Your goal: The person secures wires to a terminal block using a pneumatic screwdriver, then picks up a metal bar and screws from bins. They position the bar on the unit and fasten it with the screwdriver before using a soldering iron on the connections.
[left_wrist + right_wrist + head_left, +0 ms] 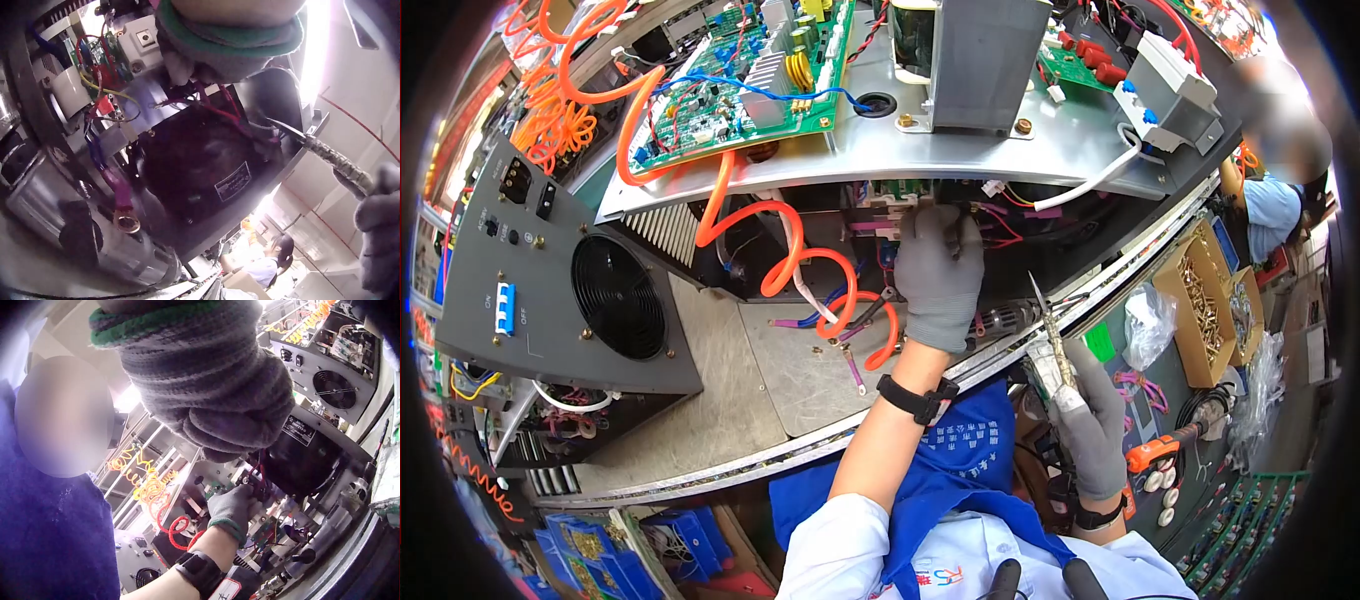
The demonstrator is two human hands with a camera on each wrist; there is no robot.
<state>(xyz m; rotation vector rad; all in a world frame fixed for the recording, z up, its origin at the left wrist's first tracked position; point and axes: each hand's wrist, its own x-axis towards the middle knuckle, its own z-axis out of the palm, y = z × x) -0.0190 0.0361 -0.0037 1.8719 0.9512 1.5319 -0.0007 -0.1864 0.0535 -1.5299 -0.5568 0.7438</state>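
Note:
My gloved left hand (pixel 940 265) reaches under the metal shelf into the open cabinet, fingers bent among wires and white connectors (pixel 885 222). In the left wrist view, red and purple wires (pixel 215 109) run out right beside its fingertips; I cannot tell whether they pinch one. My gloved right hand (pixel 1092 425) grips a pointed metal tool (pixel 337 162) by its tape-wrapped handle, tip toward the cabinet. Its curled fingers (pixel 231 428) fill the top of the right wrist view, where the tool is hidden. A black labelled block (pixel 194 172) sits inside the cabinet near the left hand.
A green circuit board (pixel 745 95) and a grey block (pixel 985 65) stand on the shelf. A coiled orange hose (pixel 785 275) hangs before the opening. Left stands a panel with a fan (pixel 618 297). Screws fill a cardboard box (pixel 1200 310) at right, near an orange-handled tool (pixel 1160 450).

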